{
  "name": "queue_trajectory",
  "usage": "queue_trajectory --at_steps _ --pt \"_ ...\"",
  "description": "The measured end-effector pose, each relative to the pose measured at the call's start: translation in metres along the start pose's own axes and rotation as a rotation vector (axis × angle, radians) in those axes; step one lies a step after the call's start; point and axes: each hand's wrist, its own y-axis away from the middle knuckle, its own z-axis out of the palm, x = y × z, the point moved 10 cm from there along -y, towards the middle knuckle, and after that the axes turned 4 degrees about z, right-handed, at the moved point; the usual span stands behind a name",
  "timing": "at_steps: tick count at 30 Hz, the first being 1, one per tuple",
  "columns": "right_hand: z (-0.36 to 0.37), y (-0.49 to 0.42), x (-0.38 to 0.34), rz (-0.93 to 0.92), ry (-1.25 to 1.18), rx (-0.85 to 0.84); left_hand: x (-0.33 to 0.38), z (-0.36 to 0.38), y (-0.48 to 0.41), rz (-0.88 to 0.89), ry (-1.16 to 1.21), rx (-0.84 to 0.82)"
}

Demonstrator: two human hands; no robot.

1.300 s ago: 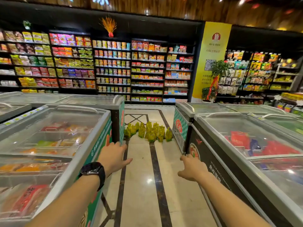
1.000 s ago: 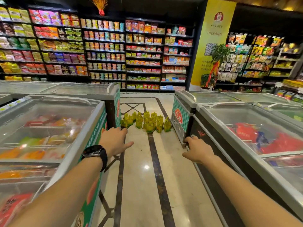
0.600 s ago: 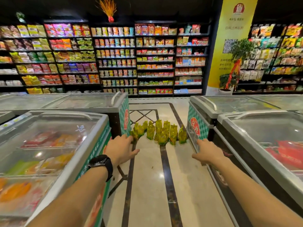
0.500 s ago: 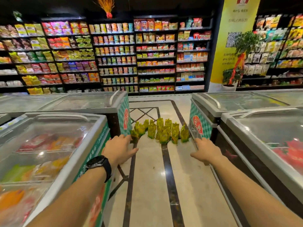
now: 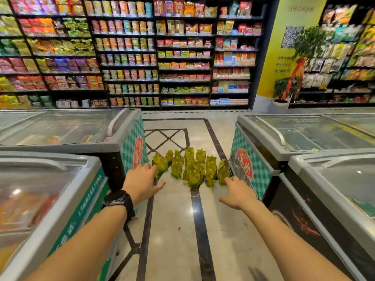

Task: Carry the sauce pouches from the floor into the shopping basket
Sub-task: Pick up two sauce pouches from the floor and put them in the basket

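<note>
A: Hands?
B: Left hand (image 5: 142, 180) and right hand (image 5: 237, 192) both stretched forward, palms down, fingers loosely spread, holding nothing.
A: Pouches?
B: Sauce pouches (image 5: 191, 168) upright on floor (image 5: 174, 216), just beyond both hands' fingertips, between them.

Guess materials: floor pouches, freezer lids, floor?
Sauce pouches: likely flexible plastic film, glossy yellow-green, creased, standing with spouts on top. Freezer lids: clear panes, glass or plastic, reflective, in grey frames. Floor: polished stone or tile, seemingly; a lamp glare shows, with dark inlaid strips.
</note>
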Motion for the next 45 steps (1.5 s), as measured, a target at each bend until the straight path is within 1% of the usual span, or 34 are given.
queue_trajectory --at_steps 3,9,13,16,18,22,25,30,34,38,42,45 --pt "-0.007 -0.068 -0.008 0.028 -0.001 -0.012 -0.015 0.025 -0.075 0.017 0.006 -0.032" --pt "-0.014 -0.200 0.000 0.102 -0.021 -0.068 -0.038 0.072 -0.198 0.034 0.096 -0.085" --pt "-0.010 -0.314 -0.005 0.084 -0.023 -0.092 -0.063 0.109 -0.287 0.002 0.083 -0.135" --pt "-0.007 -0.408 -0.015 0.046 -0.065 -0.102 -0.076 0.139 -0.357 -0.021 0.072 -0.165" --pt "-0.005 -0.464 -0.018 0.041 -0.106 -0.144 -0.083 0.156 -0.401 -0.044 0.067 -0.205" --pt "0.007 -0.560 -0.014 0.072 -0.119 -0.208 -0.089 0.185 -0.483 -0.072 0.097 -0.247" --pt "0.022 -0.621 -0.017 0.077 -0.152 -0.259 -0.095 0.214 -0.535 -0.055 0.134 -0.314" --pt "0.062 -0.720 -0.033 0.125 -0.152 -0.337 -0.128 0.274 -0.634 -0.037 0.164 -0.364" --pt "0.109 -0.795 -0.045 0.195 -0.143 -0.376 -0.160 0.349 -0.722 0.014 0.185 -0.416" --pt "0.178 -0.859 -0.054 0.296 -0.157 -0.434 -0.190 0.447 -0.798 0.042 0.214 -0.489" --pt "0.271 -0.920 -0.058 0.320 -0.127 -0.529 -0.208 0.571 -0.827 -0.007 0.306 -0.568" --pt "0.346 -0.983 -0.056 0.287 -0.096 -0.531 -0.205 0.682 -0.834 -0.043 0.339 -0.626"
